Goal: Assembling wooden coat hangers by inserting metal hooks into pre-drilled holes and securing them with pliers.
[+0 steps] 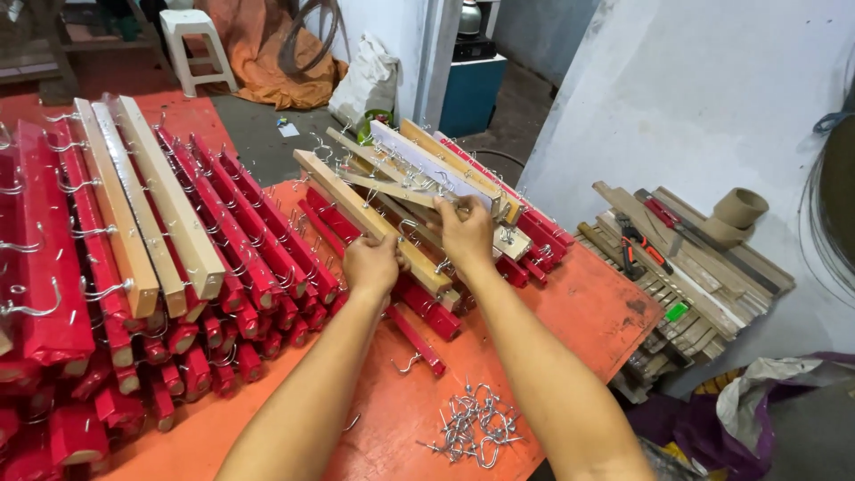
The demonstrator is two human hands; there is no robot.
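loose hooks: little pile of bare metal hooks (472,428) sitting on the orange worktop (588,312) right at the near edge, between the two forearms.
stray red bar: one red bar (417,340) lies on its own just beyond that pile, a hook sticking out near its near end.
left arm: comes up from bottom centre, forearm angled up and to the right, back of the hand toward the camera.
left hand: left hand (370,264) has its fingers curled shut around the near end of a plain wooden bar (370,220).
right arm: runs up from bottom right, leaning left, wrist a bit bent.
right hand: right hand (467,233) sits slightly farther out, fingers pinched on a hook at the top of the bar heap, thumb on the left side.
wooden bar: long axis runs from near right to far left, resting across the heap of red and bare bars (445,191) just past the hands.
left stack: big rows of red hooked bars (223,240) with a few bare wooden ones on top, off to the left.
far right: pliers (641,249) and tape rolls (735,216) on wood slats beside the wall.
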